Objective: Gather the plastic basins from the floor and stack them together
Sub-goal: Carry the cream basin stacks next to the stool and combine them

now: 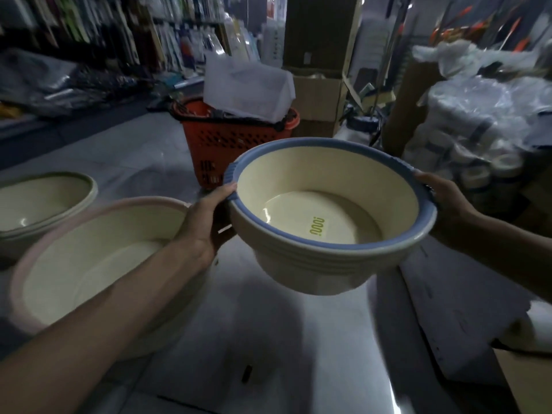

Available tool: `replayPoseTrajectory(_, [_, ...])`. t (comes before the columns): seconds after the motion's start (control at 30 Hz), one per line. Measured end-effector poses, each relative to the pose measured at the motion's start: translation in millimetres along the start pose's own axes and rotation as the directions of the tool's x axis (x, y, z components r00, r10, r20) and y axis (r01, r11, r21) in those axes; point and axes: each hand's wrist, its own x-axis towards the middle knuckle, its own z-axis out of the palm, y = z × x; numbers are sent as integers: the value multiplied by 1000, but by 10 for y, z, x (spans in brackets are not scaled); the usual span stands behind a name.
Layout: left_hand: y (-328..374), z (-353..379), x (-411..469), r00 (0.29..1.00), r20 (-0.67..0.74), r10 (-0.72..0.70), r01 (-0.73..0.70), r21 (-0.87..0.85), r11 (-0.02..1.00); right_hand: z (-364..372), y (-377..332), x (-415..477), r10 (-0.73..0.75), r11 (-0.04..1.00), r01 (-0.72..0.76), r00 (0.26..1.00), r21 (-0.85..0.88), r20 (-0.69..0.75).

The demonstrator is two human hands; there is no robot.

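Note:
A cream basin with a blue rim [334, 213] is held up above the floor at the middle of the view, slightly tilted, with a green label on its bottom. My left hand [209, 216] grips its left rim and my right hand [442, 198] grips its right rim. Its outer wall shows several stacked rims, so it looks like a nested pile. A cream basin with a pink rim [98, 264] sits on the floor at the lower left, partly hidden under my left forearm. Behind it stands a cream basin with a green rim [44, 201] at the left edge.
An orange shopping basket [227, 141] holding a white bag stands just beyond the held basin. Cardboard boxes [316, 94] rise behind it. Plastic-wrapped goods [484, 127] pile up at the right, shelves of goods at the back left. A box corner [525, 375] sits at the lower right.

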Motion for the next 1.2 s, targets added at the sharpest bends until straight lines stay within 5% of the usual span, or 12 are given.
replayPoseTrajectory(0.37, [977, -906, -332, 947, -224, 230, -239, -10, 971, 1402, -270, 184, -109, 994, 101, 957, 42, 269])
replayPoseTrajectory(0.6, [1284, -1717, -505, 847, -433, 310, -298, 97, 950, 2475, -163, 68, -55, 998, 42, 898, 38, 436])
replayPoseTrajectory(0.9, [1122, -2619, -537, 780, -571, 257, -161, 213, 964, 3448, 287, -218, 41, 996, 8, 862, -93, 506])
replayPoseTrajectory(1.2, [692, -2975, -419, 789, -571, 225, 59, 435, 898, 3382, 812, -198, 96, 931, 88, 877, -354, 472])
